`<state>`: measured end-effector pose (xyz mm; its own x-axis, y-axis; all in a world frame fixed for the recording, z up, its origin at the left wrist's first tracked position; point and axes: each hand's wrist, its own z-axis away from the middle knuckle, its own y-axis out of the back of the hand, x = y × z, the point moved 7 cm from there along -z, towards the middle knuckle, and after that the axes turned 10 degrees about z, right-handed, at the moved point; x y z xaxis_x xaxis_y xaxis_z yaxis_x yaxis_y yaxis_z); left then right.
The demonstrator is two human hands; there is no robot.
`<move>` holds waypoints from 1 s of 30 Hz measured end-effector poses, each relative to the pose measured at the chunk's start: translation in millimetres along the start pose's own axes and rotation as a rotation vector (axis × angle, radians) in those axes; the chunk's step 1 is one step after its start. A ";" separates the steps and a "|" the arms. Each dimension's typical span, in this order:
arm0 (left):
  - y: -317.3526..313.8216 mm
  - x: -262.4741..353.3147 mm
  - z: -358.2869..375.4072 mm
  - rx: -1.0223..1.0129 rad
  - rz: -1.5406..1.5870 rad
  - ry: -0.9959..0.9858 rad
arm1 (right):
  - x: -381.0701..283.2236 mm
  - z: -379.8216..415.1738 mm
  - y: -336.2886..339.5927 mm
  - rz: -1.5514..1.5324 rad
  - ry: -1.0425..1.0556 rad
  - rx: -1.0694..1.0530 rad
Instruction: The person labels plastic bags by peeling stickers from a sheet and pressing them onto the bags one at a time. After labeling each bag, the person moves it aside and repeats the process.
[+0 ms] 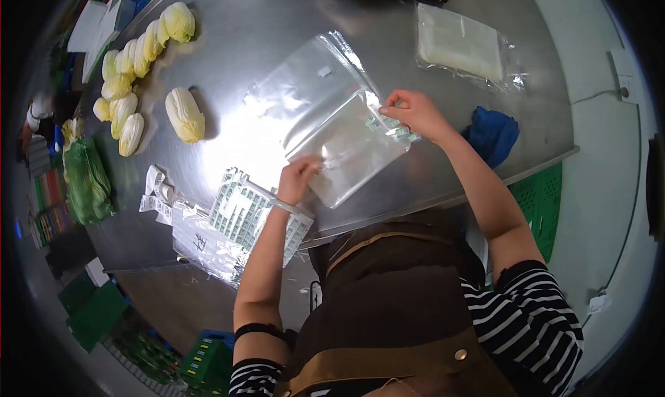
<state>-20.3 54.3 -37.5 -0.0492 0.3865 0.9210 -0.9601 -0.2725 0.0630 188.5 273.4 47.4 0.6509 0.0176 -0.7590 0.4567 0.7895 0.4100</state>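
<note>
A stack of clear plastic bags (360, 155) lies flat on the steel table in front of me, with another clear bag layer (298, 85) spreading out behind it. Small green-and-white stickers (393, 128) show at the stack's right edge. There my right hand (414, 113) pinches the bag edge between thumb and fingertips. At the left edge of the stack, my left hand (298, 179) rests close over the plastic, its fingers smeared by motion. Just left of that wrist, sheets of green-and-white stickers (242, 210) lie on a silvery plastic packet (197, 241).
Napa cabbages (142, 54) form a cluster at the table's far left, and a single cabbage (185, 115) lies apart. A wrapped white pack (460, 42) sits at back right, a blue cloth (493, 135) near the right edge. White labels (158, 193) curl at left. Green crates (540, 203) stand below.
</note>
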 end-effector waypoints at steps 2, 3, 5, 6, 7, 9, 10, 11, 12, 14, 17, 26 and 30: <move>41.3 8.4 -5.7 0.295 0.112 0.139 | -3.9 11.1 -0.4 -0.217 -0.031 -0.011; 67.5 -1.0 -7.2 0.489 0.331 0.027 | -2.6 15.7 -0.7 -0.329 -0.052 -0.013; 98.0 21.7 7.8 0.918 0.416 -0.101 | 12.5 6.6 -13.3 -0.227 -0.031 -0.052; 91.2 31.1 9.8 0.859 0.221 -0.148 | 22.1 -1.0 -22.7 -0.177 -0.018 -0.074; 77.7 41.4 15.1 0.798 0.028 -0.197 | 30.2 -8.5 -28.6 -0.074 0.008 -0.041; 9.2 57.1 12.5 0.173 -0.340 -0.394 | 39.6 -20.6 -38.0 0.127 0.058 0.025; -26.3 65.3 20.3 -0.103 -0.584 -0.578 | 33.0 -20.6 -38.7 0.151 0.059 0.038; -36.9 55.3 24.7 -0.130 -0.770 -0.416 | 26.8 -20.5 -39.6 0.176 0.059 0.048; -32.1 37.6 19.2 -0.107 -0.724 -0.396 | 20.8 -18.8 -37.4 0.202 0.060 0.058; -20.7 19.1 4.0 -0.073 -0.561 -0.298 | 13.1 -17.5 -33.2 0.089 0.091 0.019; -6.6 13.7 -7.2 -0.013 -0.182 -0.058 | 0.1 -7.3 -23.9 -0.121 0.032 -0.081; 81.4 44.7 11.8 0.827 0.070 -0.201 | 31.5 -29.2 -44.7 0.364 0.154 -0.005; -37.0 53.6 23.9 -0.123 -0.743 -0.553 | 17.6 -36.9 -57.3 0.862 0.216 0.142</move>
<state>19.1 64.0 18.7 0.6969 -0.0589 0.7147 -0.7166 -0.0166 0.6973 151.4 251.1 -8.1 0.6804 0.6954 -0.2314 -0.0574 0.3654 0.9291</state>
